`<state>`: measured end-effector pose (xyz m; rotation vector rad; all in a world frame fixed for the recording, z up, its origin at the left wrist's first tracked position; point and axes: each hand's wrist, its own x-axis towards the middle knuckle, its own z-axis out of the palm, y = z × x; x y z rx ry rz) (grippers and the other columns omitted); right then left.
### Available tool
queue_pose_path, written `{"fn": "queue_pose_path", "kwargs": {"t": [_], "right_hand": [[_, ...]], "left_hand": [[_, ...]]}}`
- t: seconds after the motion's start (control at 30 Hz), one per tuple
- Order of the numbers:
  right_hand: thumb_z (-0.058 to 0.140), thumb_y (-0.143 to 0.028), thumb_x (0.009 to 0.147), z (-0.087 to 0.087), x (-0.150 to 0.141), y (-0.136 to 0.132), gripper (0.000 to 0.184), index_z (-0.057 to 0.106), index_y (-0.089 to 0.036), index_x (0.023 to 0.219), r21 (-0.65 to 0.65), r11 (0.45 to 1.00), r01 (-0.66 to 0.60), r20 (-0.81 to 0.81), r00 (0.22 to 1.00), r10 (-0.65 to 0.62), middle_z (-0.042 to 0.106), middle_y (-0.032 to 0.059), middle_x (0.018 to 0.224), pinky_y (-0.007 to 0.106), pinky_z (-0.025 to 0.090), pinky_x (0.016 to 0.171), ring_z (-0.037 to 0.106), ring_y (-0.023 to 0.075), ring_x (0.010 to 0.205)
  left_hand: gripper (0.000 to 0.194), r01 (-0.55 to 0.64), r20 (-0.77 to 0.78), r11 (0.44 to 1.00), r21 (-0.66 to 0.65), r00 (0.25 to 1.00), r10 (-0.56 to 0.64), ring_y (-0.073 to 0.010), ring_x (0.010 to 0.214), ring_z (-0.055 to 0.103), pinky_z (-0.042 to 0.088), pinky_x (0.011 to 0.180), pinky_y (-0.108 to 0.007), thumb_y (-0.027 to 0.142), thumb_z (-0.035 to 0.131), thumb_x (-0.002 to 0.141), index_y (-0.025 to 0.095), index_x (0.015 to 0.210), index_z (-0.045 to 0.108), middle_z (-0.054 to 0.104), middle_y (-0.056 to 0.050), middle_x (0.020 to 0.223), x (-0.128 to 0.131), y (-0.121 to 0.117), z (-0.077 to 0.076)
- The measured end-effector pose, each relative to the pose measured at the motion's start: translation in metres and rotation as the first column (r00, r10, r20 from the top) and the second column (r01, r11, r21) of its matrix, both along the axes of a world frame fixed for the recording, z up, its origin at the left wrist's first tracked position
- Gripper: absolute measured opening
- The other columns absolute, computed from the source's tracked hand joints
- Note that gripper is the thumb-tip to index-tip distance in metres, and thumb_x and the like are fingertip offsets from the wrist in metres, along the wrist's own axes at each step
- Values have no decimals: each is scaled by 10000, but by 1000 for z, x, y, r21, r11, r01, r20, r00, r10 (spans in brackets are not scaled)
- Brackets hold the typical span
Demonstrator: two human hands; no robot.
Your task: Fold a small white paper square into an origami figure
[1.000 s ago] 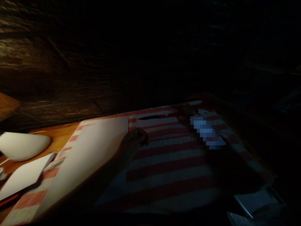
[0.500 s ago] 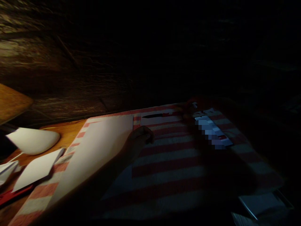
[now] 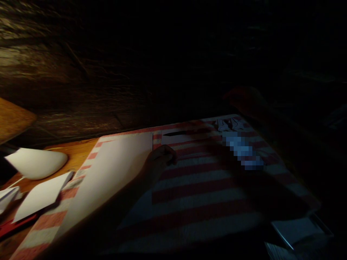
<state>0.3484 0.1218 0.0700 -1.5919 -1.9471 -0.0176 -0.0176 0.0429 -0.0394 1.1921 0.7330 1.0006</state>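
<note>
My left hand (image 3: 162, 155) rests low on a striped cloth (image 3: 195, 189), at the right edge of a large white paper sheet (image 3: 119, 159). Its fingers are curled in, and nothing shows between them. Beyond it lies a knife (image 3: 175, 133) with a dark blade; shadow covers its handle. My right hand (image 3: 241, 97) is raised past the cloth's far right corner, very dim, its fingers too dark to read. Below it are small white pieces with dark markings (image 3: 230, 124) and a lit phone (image 3: 242, 151) with a blurred-out screen.
At left, a white lamp shade (image 3: 40, 162) stands over the wooden table (image 3: 78, 151) near a white pad (image 3: 43, 196) and a red object (image 3: 18, 224). A pale flat case (image 3: 300, 231) lies at lower right. A dark rough wall (image 3: 103, 90) rises behind.
My right hand has lifted away from the knife handle and the white pieces, up and to the right, uncovering the pieces. My left hand has stayed in place.
</note>
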Motion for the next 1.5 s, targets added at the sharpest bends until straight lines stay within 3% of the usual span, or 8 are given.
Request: {"fn": "queue_pose_path", "kwargs": {"t": [0.17, 0.43, 0.57, 0.9, 0.97, 1.03, 1.13, 1.5], "right_hand": [[591, -184, 871, -18, -39, -53, 222, 770, -169, 1001, -96, 994, -42, -6, 999, 42, 777, 86, 962, 343, 529, 735, 717, 249, 850], [600, -348, 955, -93, -142, -160, 424, 588, -191, 1348, -100, 914, -393, 137, 904, 404, 622, 153, 1379, 552, 461, 1070, 540, 354, 1281], [585, -488, 968, -115, -139, -160, 529, 546, -171, 1390, -70, 895, -441, 191, 874, 446, 567, 180, 1429, 601, 394, 1140, 436, 379, 1384], [522, -558, 987, -121, -129, -155, 612, 486, -171, 1459, -71, 893, -444, 272, 853, 445, 484, 172, 1542, 582, 383, 1176, 389, 377, 1448], [498, -583, 989, -122, -128, -157, 686, 390, -199, 1547, -67, 910, -410, 302, 861, 410, 397, 164, 1616, 618, 347, 1188, 318, 396, 1498], [477, -616, 984, -122, -126, -159, 745, 320, -217, 1593, -67, 935, -347, 331, 877, 349, 335, 166, 1654, 656, 318, 1188, 271, 416, 1523], [488, -642, 965, -121, -123, -161, 781, 378, -153, 1564, -92, 954, -284, 357, 885, 298, 396, 219, 1607, 626, 348, 1180, 351, 416, 1487], [550, -594, 939, -109, -130, -162, 690, 564, -90, 1410, -70, 966, -248, 457, 853, 252, 575, 267, 1428, 620, 456, 1059, 515, 458, 1330]], "left_hand": [[35, -5, -23, 999, 43, 1000, 6, -139, 646, 577, 394, 614, -266, 169, 659, 755, 144, 775, 643, 657, -32, 687, 3, -1, -1], [56, -1, -107, 992, 130, 994, 15, -126, 639, 540, 387, 623, -262, 197, 662, 777, 149, 783, 635, 636, -15, 679, 6, -3, -2], [68, 6, -138, 990, 142, 990, 14, -133, 666, 558, 415, 652, -268, 201, 673, 774, 147, 785, 633, 635, -18, 698, 7, -6, -1], [43, 36, -272, 959, 280, 961, 44, -190, 771, 612, 496, 777, -351, 196, 637, 787, 164, 813, 650, 665, -48, 772, 1, 1, -3], [205, 101, -363, 916, 387, 930, 51, -255, 1020, 637, 476, 967, -434, 155, 669, 772, 180, 970, 713, 720, -93, 1009, -8, -3, 1], [467, 312, -572, 761, 569, 815, 94, -318, 1322, 529, 367, 1137, -535, 151, 661, 806, 228, 1267, 656, 643, -127, 1373, -17, -9, 5], [665, 540, -759, 613, 577, 632, 157, -344, 1476, 392, 299, 1199, -592, 211, 658, 874, 267, 1505, 454, 458, -134, 1591, -25, -16, 5], [644, 587, -802, 578, 567, 555, 222, -349, 1376, 497, 418, 1138, -553, 268, 662, 893, 249, 1496, 436, 518, -139, 1515, -21, -17, 7]]}}
